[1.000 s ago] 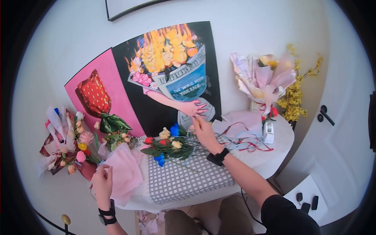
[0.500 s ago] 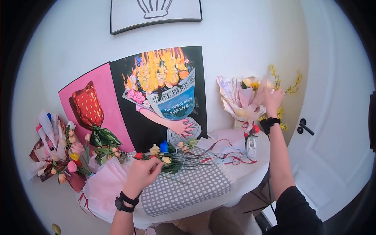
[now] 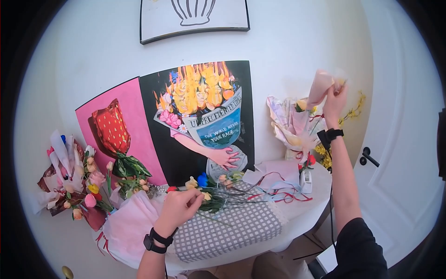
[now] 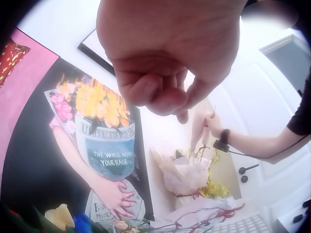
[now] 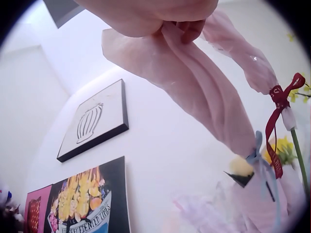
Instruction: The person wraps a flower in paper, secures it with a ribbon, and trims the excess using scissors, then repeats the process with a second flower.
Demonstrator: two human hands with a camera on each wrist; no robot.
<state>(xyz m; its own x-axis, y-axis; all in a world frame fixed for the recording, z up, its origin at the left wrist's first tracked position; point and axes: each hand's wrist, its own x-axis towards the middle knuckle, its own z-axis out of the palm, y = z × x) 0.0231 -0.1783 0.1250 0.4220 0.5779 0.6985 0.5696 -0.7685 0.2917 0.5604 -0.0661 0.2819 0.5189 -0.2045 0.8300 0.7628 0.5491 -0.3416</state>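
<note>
My right hand is raised above the wrapped bouquet at the right and grips two pink paper-wrapped flowers. In the right wrist view, one pink wrap is tied with a pale blue ribbon, the other with a dark red ribbon above a green stem. Paper hides the blooms. Over the near side of the loose flowers on the table, my left hand hangs with fingers loosely curled and nothing held. A cream rose and a blue rose lie just beyond it.
Several bouquets stand at the left beside pink paper. A checked cloth covers the table's middle. Ribbons and a white tape dispenser lie at the right. Yellow blossom sprigs stand near the door.
My right hand has gone from the table's middle to the right bouquet and risen, now with wrapped flowers in it. The left hand has moved right, from the pink paper to the loose flowers.
</note>
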